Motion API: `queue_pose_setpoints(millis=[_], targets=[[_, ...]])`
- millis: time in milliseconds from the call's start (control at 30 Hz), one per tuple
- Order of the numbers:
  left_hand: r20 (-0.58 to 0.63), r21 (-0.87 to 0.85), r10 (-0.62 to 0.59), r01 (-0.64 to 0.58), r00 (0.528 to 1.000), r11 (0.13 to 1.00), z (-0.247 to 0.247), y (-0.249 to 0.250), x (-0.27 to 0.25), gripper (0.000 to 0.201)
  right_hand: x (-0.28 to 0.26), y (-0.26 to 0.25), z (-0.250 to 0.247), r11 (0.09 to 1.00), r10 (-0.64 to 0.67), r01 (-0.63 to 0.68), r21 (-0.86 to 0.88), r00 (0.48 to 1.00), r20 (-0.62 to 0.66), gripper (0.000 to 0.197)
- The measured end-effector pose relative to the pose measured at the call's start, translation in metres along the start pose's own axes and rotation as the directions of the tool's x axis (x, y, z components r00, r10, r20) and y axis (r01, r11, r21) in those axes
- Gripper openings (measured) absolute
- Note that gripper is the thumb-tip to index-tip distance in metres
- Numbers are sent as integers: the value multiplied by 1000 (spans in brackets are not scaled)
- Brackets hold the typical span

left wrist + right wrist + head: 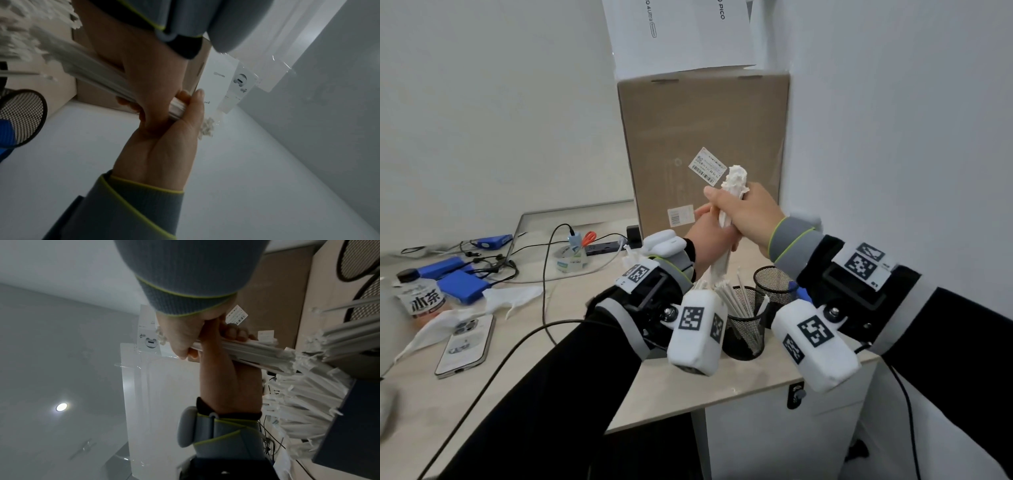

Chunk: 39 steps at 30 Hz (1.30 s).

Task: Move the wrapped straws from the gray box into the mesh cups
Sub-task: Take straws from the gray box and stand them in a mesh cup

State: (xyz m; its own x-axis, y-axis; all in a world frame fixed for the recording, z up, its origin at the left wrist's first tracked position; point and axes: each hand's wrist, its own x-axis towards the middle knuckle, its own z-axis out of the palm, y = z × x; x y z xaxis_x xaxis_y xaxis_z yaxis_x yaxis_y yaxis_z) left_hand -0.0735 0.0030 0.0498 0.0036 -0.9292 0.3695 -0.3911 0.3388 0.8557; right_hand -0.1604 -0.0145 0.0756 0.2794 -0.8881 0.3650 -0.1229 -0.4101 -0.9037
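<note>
Both hands hold one thick bundle of white wrapped straws (pixel 736 180) upright above the table. My right hand (pixel 746 212) grips it high up; my left hand (pixel 710 233) wraps it just below. Its lower end (pixel 717 270) hangs over the near mesh cup (pixel 744 325), which holds several straws. A second black mesh cup (pixel 774 284) stands behind it. In the right wrist view the gray box (pixel 349 426) lies at the lower right, full of wrapped straws (pixel 304 402); the right hand (pixel 185 334) and left hand (pixel 222 378) clasp the bundle (pixel 246 350). In the head view my left wrist hides the box.
A tall cardboard box (pixel 705 137) stands right behind the hands, against the wall on the right. To the left lie a phone (pixel 465 342), a bottle (pixel 422 298), tissues, blue packs, a tape roll (pixel 571 260) and cables. The table's front edge (pixel 756 390) runs close below the cups.
</note>
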Motion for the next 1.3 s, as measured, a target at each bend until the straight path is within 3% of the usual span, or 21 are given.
queue_pose_setpoints(millis=[100, 200, 300, 400, 500, 633, 733, 933, 1133, 1300], targets=[[152, -73, -8, 20, 988, 997, 1, -1, -4, 5, -1, 6, -7, 999, -7, 8, 33, 999, -48, 34], [248, 74, -106, 90, 963, 993, -2, -21, -1, 56, 3, 14, -20, 989, -1, 26, 144, 986, -168, 36], [161, 232, -170, 130, 972, 964, -7, -41, -7, 73, 9, 26, -38, 953, -10, 83, 290, 969, -245, 44], [173, 516, -211, 94, 962, 851, -9, -55, -12, 96, 8, 41, -52, 898, 34, 77, 432, 969, -243, 46], [237, 733, -298, 31, 925, 680, -2, -64, -15, 111, 3, 59, -52, 903, 45, 54, 427, 975, -219, 45], [281, 843, -358, -50, 890, 536, 8, -67, -19, 117, -1, 79, -41, 933, 45, 34, 359, 977, -208, 47], [266, 871, -382, -51, 885, 488, 12, -67, -17, 119, -1, 92, -35, 980, 47, -7, 197, 978, -203, 49], [245, 874, -413, -16, 877, 485, 12, -67, -13, 114, 2, 117, -30, 997, 36, -27, 70, 990, -137, 49], [233, 854, -410, 16, 882, 520, 12, -78, -12, 114, 3, 138, -28, 983, 181, -182, 29, 983, 23, 46], [227, 848, -406, 25, 885, 529, 11, -79, -11, 114, 5, 131, -30, 959, 220, -211, -190, 975, 28, 40]])
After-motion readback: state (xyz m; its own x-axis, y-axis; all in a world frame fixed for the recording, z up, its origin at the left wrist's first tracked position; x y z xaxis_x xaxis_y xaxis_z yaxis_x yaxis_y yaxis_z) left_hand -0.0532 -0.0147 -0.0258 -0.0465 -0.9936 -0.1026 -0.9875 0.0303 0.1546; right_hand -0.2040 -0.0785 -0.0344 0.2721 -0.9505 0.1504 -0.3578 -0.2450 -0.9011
